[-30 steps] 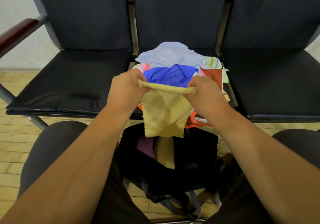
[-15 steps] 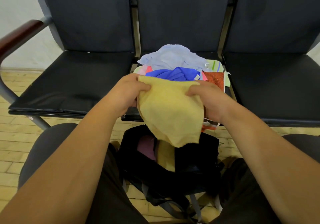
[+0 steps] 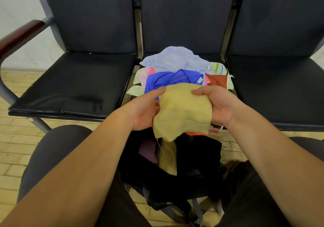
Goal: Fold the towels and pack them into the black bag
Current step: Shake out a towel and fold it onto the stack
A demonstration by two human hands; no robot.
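A yellow towel (image 3: 182, 111) hangs folded between my hands, above the open black bag (image 3: 198, 158). My left hand (image 3: 143, 111) grips its left edge and my right hand (image 3: 219, 104) grips its right edge, thumbs on top. Inside the bag lie another yellow towel (image 3: 168, 158) and a purple one (image 3: 149, 151). Behind my hands, a pile of towels (image 3: 175, 68) sits on the middle seat: a light blue one on top, a bright blue one (image 3: 173, 80) in front, an orange-brown one (image 3: 218, 80) at the right.
A row of three black padded chairs (image 3: 73, 79) faces me, with a wooden armrest (image 3: 19, 35) at the far left. The bag stands on the wooden floor (image 3: 15, 142) between my knees. Grey bag straps (image 3: 198, 207) trail toward me.
The yellow towel went from hanging by its top edge to lying folded flat between my hands. Both hands turned palm-up and shifted slightly lower and to the right.
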